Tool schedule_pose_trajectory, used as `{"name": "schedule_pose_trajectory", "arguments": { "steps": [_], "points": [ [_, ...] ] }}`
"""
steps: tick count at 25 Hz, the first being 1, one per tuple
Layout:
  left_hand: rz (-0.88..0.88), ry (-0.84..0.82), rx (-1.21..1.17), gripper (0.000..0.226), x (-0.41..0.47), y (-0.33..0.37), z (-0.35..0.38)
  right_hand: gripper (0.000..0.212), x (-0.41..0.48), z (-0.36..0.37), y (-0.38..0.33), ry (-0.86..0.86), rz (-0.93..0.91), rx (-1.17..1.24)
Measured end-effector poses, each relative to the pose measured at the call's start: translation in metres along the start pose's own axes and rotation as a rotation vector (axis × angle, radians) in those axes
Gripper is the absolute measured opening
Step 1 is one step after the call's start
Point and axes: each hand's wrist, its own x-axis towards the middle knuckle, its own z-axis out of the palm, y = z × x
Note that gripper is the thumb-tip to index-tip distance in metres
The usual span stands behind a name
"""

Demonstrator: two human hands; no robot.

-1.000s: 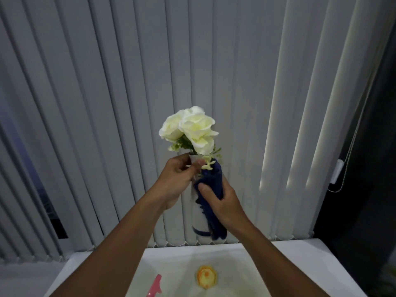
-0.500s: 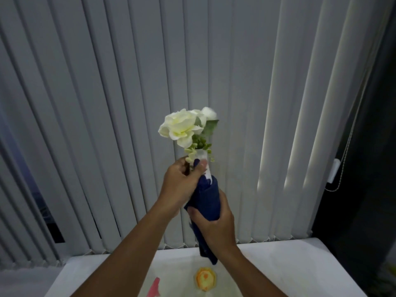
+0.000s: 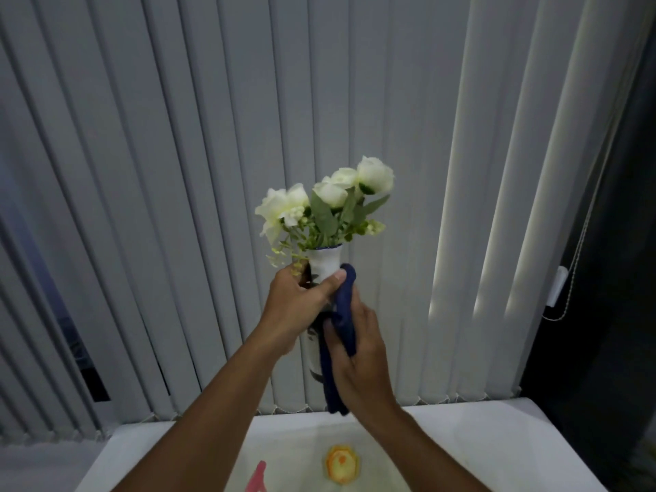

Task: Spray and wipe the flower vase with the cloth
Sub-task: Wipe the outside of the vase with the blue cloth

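I hold a white flower vase (image 3: 323, 261) with a blue rim up in front of me, above the table. White artificial roses (image 3: 374, 175) with green leaves stick out of its top. My left hand (image 3: 300, 307) grips the vase's neck, thumb across the front. My right hand (image 3: 358, 353) presses a dark blue cloth (image 3: 342, 314) against the vase's right side; the cloth hangs down past the hand. Most of the vase body is hidden behind the hands and the cloth.
A white table (image 3: 479, 445) lies below, with a yellow flower print (image 3: 341, 464) and the pink tip of a spray bottle (image 3: 258, 479) at the bottom edge. Grey vertical blinds (image 3: 177, 172) fill the background, with a cord (image 3: 571, 271) at the right.
The vase has turned, so the roses now spread to the right. The cloth has slid from wrapping the neck down to the vase's right side, baring the white neck.
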Motion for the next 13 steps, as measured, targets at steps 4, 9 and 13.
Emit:
{"name": "schedule_pose_trajectory", "arguments": {
  "steps": [4,9,13],
  "points": [
    [-0.012,-0.106,-0.164,0.018,-0.001,0.002,-0.007,0.041,0.028,-0.017,-0.013,-0.135,0.097,0.134],
    [-0.054,-0.105,-0.271,0.014,0.000,0.002,-0.011,0.083,0.011,-0.030,0.015,-0.256,0.159,0.155],
    [-0.081,-0.033,-0.194,0.017,-0.007,-0.013,0.000,0.080,0.000,-0.018,0.016,-0.130,0.149,0.155]
  ]
}}
